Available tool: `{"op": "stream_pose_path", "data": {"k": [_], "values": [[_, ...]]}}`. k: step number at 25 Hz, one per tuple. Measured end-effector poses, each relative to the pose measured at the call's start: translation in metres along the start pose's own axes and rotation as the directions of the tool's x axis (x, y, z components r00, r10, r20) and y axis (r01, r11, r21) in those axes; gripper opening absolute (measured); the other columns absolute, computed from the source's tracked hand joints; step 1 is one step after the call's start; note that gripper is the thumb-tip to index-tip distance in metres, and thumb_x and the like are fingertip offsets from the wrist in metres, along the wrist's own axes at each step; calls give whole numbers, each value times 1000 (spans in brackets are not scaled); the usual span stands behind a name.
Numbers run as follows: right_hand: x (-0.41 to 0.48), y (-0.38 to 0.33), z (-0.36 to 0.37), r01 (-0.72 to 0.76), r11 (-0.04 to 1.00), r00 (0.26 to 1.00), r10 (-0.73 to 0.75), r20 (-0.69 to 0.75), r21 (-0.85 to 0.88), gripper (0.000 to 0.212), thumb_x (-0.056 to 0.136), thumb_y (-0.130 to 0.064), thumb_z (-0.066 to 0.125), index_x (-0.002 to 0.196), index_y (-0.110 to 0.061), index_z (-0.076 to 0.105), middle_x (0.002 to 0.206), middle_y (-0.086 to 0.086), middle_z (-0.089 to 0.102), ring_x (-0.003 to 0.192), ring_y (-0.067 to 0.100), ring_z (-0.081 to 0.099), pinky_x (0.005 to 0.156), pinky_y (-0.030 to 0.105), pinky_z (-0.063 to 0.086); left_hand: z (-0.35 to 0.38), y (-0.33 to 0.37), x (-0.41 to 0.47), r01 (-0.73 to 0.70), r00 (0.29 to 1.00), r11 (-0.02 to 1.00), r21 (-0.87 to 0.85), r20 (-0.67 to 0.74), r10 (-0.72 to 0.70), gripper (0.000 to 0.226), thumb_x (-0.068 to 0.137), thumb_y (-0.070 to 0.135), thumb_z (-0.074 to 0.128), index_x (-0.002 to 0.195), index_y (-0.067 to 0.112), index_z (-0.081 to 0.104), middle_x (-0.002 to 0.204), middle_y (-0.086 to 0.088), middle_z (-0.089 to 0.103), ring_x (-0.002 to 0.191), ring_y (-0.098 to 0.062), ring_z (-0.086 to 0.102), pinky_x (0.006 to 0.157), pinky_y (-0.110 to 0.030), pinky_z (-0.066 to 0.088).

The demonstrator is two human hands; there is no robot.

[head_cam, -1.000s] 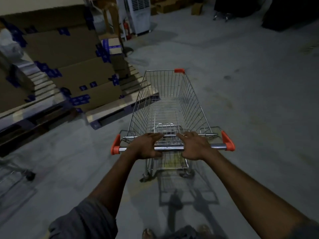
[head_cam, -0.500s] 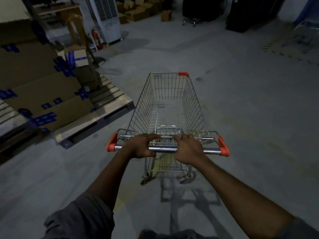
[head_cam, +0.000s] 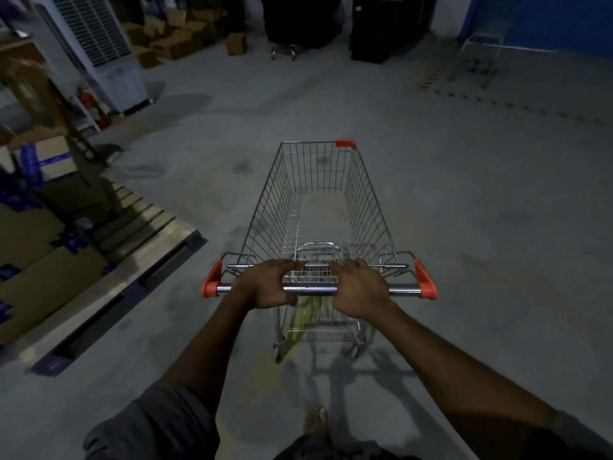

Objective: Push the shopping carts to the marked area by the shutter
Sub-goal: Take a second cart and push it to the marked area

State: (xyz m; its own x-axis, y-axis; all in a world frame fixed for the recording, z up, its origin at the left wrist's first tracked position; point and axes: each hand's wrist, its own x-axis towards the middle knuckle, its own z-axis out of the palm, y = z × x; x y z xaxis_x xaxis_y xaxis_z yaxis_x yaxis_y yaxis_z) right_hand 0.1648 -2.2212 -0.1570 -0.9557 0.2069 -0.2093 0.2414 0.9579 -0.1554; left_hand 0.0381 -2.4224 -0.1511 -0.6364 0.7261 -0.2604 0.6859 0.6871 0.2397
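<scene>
On grey concrete floor [head_cam: 464,200] beside a pallet [head_cam: 139,247], both hands' fingers [head_cam: 285,264] clamp the cart [head_cam: 318,194] handle.

Two shopping carts [head_cam: 318,227] [head_cam: 479,58], two hands [head_cam: 265,283] [head_cam: 360,288], one wooden pallet [head_cam: 132,260], one air cooler [head_cam: 96,44]

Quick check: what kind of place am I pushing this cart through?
Likely a warehouse or stockroom: flat cardboard boxes on a wooden pallet, loose cartons by the far wall, bare concrete floor.

Silver wire cart [head_cam: 318,207] with orange handle caps [head_cam: 425,284]; yellow-black striped floor marking [head_cam: 431,78]; blue wall [head_cam: 544,18].
</scene>
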Motion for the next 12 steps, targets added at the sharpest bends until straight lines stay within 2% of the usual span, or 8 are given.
{"op": "stream_pose_path", "data": {"k": [5,7,12], "values": [[40,49,-29,-34,998,996,29,80,62,93,75,-50,63,159,-30,28,163,5,35,147,29,35,115,45,38,-21,-5,67,-111,994,994,4,2,111,91,73,61,75,153,38,38,157,7,45,141,-18,44,112,-37,39],[51,69,-32,-82,996,996,81,24,36,89,77,-43,65,158,-30,31,159,5,41,143,29,40,112,43,42,-28,-7,94,-156,988,988,14,2,156,91,74,61,75,154,37,38,158,7,44,142,-18,43,113,-35,37],[83,88,-37,-200,979,978,202,-55,40,84,70,-42,62,151,-30,43,146,2,55,132,27,51,102,40,47,-43,-7,157,-242,970,969,46,23,241,89,76,61,72,154,36,39,158,7,43,142,-19,44,113,-35,39]]}}
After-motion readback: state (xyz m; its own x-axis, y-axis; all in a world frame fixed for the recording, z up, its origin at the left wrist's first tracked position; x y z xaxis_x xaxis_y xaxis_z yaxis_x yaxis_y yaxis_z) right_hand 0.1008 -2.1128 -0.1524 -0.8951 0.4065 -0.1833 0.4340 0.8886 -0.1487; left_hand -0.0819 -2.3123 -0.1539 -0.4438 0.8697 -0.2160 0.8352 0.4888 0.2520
